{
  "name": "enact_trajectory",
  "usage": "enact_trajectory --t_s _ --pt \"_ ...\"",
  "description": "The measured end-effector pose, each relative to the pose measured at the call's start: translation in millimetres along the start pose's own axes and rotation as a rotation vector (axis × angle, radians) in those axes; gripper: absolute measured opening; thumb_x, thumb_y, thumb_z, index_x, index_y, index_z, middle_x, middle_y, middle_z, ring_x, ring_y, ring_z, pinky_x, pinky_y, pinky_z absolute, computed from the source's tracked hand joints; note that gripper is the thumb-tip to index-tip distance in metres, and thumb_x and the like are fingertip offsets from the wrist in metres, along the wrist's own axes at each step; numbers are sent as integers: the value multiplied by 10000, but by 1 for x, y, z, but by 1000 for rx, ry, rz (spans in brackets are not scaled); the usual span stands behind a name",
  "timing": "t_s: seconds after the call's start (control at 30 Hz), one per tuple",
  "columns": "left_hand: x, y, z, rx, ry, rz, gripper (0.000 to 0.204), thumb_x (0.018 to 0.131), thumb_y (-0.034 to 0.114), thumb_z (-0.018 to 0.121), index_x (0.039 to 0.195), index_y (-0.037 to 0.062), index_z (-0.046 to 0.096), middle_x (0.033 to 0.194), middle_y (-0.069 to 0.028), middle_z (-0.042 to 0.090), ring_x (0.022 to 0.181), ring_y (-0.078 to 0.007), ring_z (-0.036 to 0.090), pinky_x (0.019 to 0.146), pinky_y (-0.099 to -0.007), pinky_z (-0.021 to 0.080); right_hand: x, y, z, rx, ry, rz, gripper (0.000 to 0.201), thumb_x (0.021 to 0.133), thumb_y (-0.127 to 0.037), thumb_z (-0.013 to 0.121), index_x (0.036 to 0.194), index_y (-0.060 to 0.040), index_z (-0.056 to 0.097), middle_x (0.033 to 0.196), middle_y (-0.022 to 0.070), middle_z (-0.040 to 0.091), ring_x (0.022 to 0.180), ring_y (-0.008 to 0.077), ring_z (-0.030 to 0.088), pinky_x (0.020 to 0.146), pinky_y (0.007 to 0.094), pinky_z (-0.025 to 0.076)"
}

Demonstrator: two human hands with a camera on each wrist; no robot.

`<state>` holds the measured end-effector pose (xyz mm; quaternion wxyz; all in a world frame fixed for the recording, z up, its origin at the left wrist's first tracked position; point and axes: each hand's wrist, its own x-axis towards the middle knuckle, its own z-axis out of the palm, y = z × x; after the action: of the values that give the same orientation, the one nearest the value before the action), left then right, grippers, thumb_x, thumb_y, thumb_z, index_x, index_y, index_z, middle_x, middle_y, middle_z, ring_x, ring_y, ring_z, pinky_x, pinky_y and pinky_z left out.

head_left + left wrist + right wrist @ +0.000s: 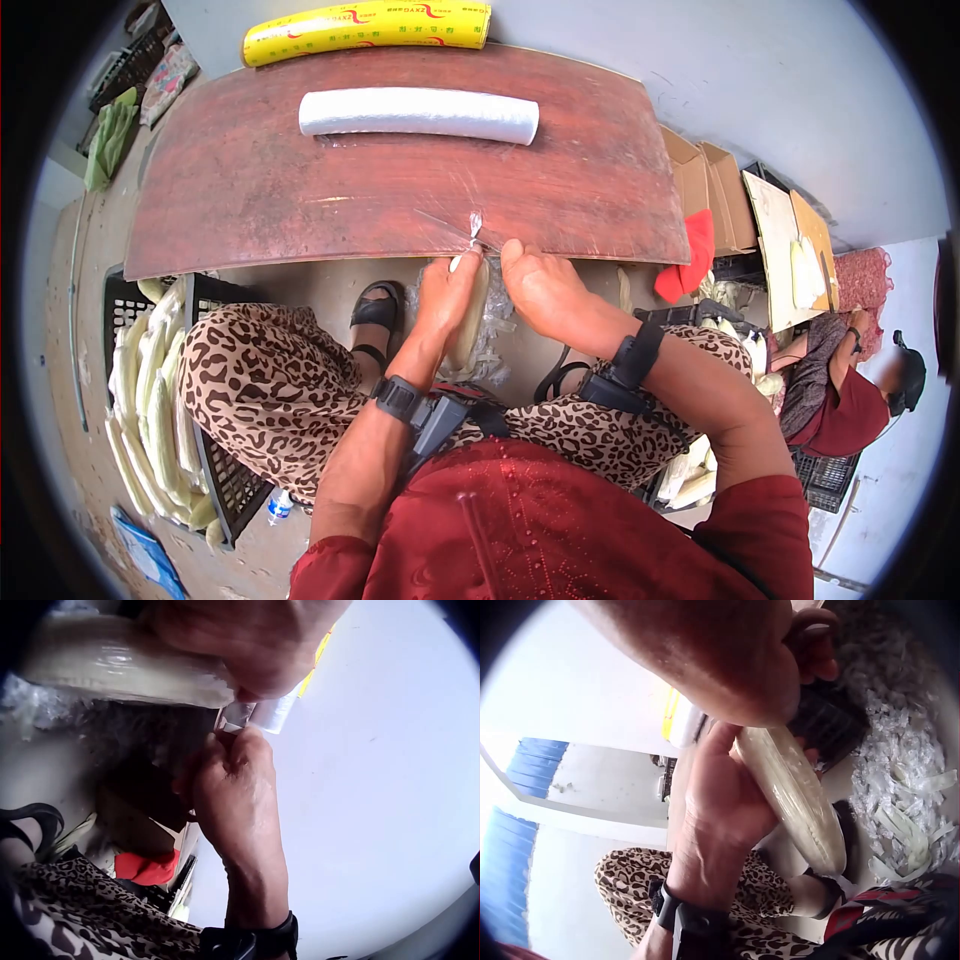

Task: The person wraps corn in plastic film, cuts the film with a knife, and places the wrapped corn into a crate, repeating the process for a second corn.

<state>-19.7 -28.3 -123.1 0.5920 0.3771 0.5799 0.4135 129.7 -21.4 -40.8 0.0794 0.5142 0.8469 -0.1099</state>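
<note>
My left hand [447,292] grips a pale ear of corn [799,806] wrapped in clear plastic film, at the table's near edge. Above its fingers the film's twisted end [476,226] stands up, bunched and shiny. A thin dark tie [440,221] crosses that neck. Close on the right, my right hand [545,290] has curled fingers and pinches the tie's near end. In the left wrist view the right hand [240,780] is just beyond the corn's tip, its fingertips partly hidden.
On the brown table [240,190] lie a white film roll [420,113] and, behind it, a yellow roll [365,30]. A black crate [225,400] of corn stands at left. Plastic scraps [900,795] litter the floor. Cardboard boxes [708,190] and another person [845,400] are at right.
</note>
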Motion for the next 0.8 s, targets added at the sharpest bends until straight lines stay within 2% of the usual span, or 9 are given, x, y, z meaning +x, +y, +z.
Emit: enact_trajectory --t_s 0.1,0.2,0.3,0.37,0.5,0.6,0.67,0.8 --pt "3 3 -2 155 60 -85 585 834 446 599 1029 -103 647 980 -271 676 952 -311 654 846 -389 472 -3 -1 -3 19 -17 12 216 793 6 577 972 52 464 911 263 635 839 386 671 693 441 549" --pt "6 2 0 187 119 -87 629 799 488 620 1030 -97 651 1000 -284 673 987 -365 654 866 -401 473 -6 0 -4 50 5 17 175 795 22 551 943 45 461 897 278 626 822 419 653 696 472 527" --pt "-3 19 -4 288 80 -109 641 789 500 616 1015 -99 653 995 -290 669 982 -393 648 879 -416 471 -9 2 -1 60 -6 53 197 787 26 555 957 44 457 913 279 625 844 425 648 711 476 522" --pt "2 10 -4 308 97 -75 641 793 500 610 1016 -99 653 995 -290 669 987 -395 647 883 -419 469 -17 10 7 82 29 42 214 777 34 558 962 43 449 914 280 621 849 433 641 712 481 517" --pt "0 10 -12 311 107 -23 648 800 503 597 1034 -100 645 1010 -297 663 1000 -405 639 889 -423 466 -43 20 2 94 -17 73 210 779 39 543 961 42 438 919 286 613 853 445 632 718 497 509" --pt "9 -5 -15 291 103 -9 479 860 397 600 955 -71 629 809 -114 637 704 -172 574 644 -337 460 -53 27 2 58 -78 126 176 811 20 523 965 34 438 944 275 619 882 437 636 738 503 513" --pt "12 -15 -18 197 61 -12 463 868 383 600 962 -69 620 792 -97 620 694 -160 557 616 -328 448 -55 32 5 13 -121 157 176 811 20 527 961 29 434 948 270 623 883 435 638 739 510 511" --pt "23 -34 -18 69 14 21 414 884 350 594 976 -54 612 789 -69 601 677 -136 530 588 -319 430 -51 27 -4 124 -79 226 158 838 4 511 968 33 426 941 288 615 880 467 618 724 527 494"
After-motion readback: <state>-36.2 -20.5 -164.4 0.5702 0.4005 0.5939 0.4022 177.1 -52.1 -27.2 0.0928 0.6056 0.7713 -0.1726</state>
